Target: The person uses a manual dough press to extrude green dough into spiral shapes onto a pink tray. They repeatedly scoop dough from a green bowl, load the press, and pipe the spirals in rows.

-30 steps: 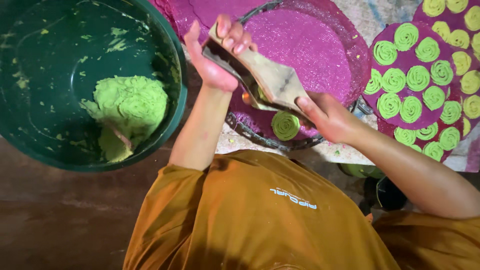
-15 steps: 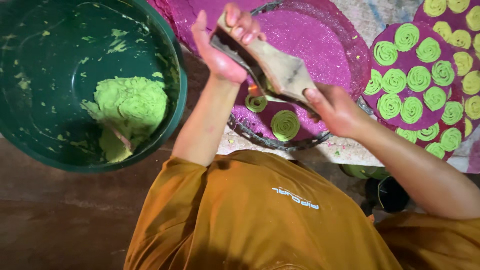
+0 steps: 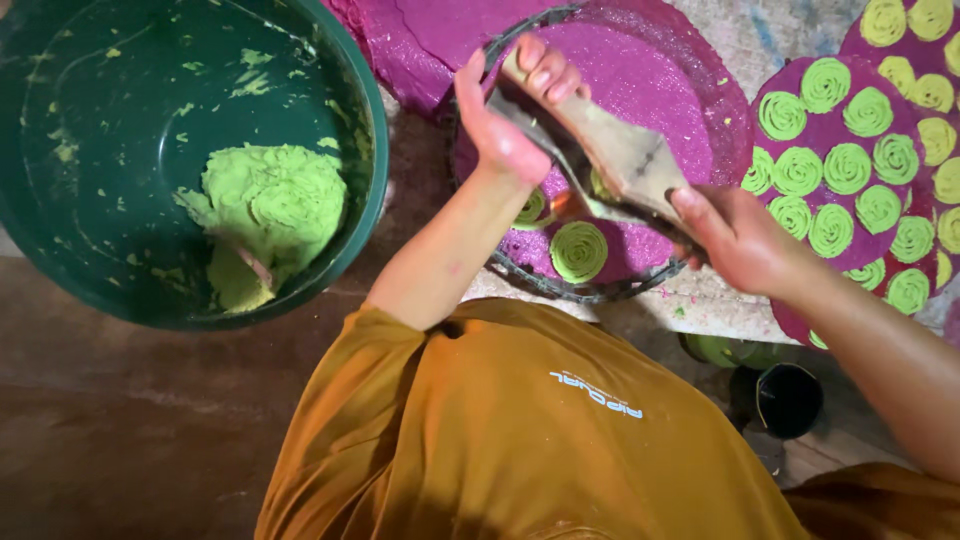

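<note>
Green basin (image 3: 60,250) is looking like smooth, slightly glossy plastic, the dough (image 3: 270,215) soft and matt, the pink tray (image 3: 650,90) showing rough woven mesh, the press (image 3: 620,165) looking like worn, dull wood.

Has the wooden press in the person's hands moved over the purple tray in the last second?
Yes. Against the purple tray, the wooden press has shifted slightly up and left, and a second green coil now lies left of the first coil.

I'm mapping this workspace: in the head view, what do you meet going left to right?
Green bowl with green dough → left hand → press tool → right hand → purple mat covered with green spirals.
</note>
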